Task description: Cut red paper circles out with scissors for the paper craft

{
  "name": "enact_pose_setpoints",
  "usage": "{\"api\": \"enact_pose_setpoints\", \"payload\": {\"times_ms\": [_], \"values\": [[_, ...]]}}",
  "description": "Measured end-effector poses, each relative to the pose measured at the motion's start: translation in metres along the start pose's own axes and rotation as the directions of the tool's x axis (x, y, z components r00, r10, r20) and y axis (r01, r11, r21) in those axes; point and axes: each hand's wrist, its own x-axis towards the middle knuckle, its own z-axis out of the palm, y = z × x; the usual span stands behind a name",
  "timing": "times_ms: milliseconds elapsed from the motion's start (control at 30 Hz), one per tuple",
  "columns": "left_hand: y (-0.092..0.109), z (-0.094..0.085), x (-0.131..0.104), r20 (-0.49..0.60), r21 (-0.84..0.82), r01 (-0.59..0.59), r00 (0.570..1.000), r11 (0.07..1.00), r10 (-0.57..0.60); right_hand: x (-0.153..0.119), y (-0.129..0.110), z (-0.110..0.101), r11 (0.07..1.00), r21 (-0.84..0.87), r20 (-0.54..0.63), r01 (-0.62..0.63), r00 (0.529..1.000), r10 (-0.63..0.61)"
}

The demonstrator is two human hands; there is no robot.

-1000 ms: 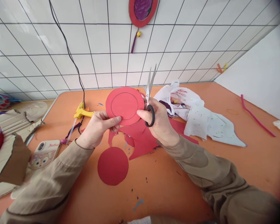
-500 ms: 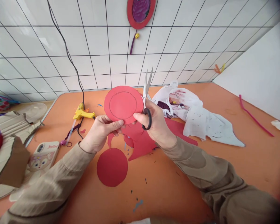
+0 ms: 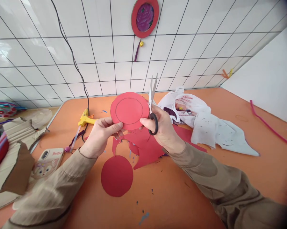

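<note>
A red paper disc [image 3: 129, 109] with a thin ring drawn on its face is held up above the table. My left hand [image 3: 101, 133] pinches its lower left edge between thumb and fingers. At the lower right edge, the thumb of my right hand [image 3: 163, 128] presses on the disc. The same hand has scissors [image 3: 152, 98] with black handles, blades pointing up and slightly parted, beside the disc. Below lies a second, darker red disc [image 3: 117, 176], flat on the orange table. Red paper scraps [image 3: 145, 148] lie behind it, partly hidden by my hands.
A yellow glue gun [image 3: 85, 118] with its cord, a phone [image 3: 47, 163] and torn cardboard [image 3: 19, 168] are at left. White plastic bags [image 3: 193, 108] lie at back right. A red-framed ornament [image 3: 145, 17] hangs on the tiled wall.
The view has shifted slightly, so the wall and table sit lower in the picture. Both hands keep their hold on the disc, and the scissors stay in my right hand.
</note>
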Motion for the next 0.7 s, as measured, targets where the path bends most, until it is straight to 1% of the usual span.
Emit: {"api": "enact_pose_setpoints", "payload": {"times_ms": [67, 100, 267, 367, 467, 567, 633, 700], "values": [[0.002, -0.001, 0.0, -0.018, -0.009, -0.002, 1.0, 1.0, 0.002, -0.001, -0.001, -0.001, 0.999, 0.012, 0.029, -0.042, 0.999, 0.042], [0.003, -0.002, 0.0, -0.017, -0.004, -0.001, 1.0, 1.0, 0.001, -0.001, -0.002, -0.001, 0.999, 0.012, 0.03, -0.043, 0.999, 0.043], [0.011, -0.008, 0.001, 0.044, 0.041, -0.009, 0.999, 0.999, 0.007, 0.002, -0.004, -0.005, 0.998, -0.047, -0.034, 0.043, 0.998, -0.045], [0.012, -0.01, 0.002, 0.053, 0.058, -0.031, 0.998, 0.998, 0.028, 0.002, -0.003, -0.004, 0.996, -0.065, -0.052, 0.053, 0.997, -0.056], [0.008, -0.009, 0.002, 0.044, 0.007, -0.024, 0.999, 1.0, 0.024, 0.001, 0.0, -0.002, 0.995, -0.076, -0.072, 0.058, 0.995, -0.063], [-0.002, -0.002, 0.001, 0.085, -0.056, 0.028, 0.996, 0.998, -0.023, 0.0, 0.003, 0.001, 0.996, -0.063, -0.115, 0.069, 0.99, -0.076], [-0.008, 0.003, 0.0, 0.099, -0.066, 0.067, 0.993, 0.996, -0.061, -0.002, 0.004, 0.002, 0.996, -0.056, -0.114, 0.072, 0.99, -0.078], [-0.011, 0.006, -0.001, 0.086, -0.073, 0.085, 0.993, 0.994, -0.079, -0.003, 0.003, 0.002, 0.996, -0.057, -0.09, 0.062, 0.994, -0.067]]}}
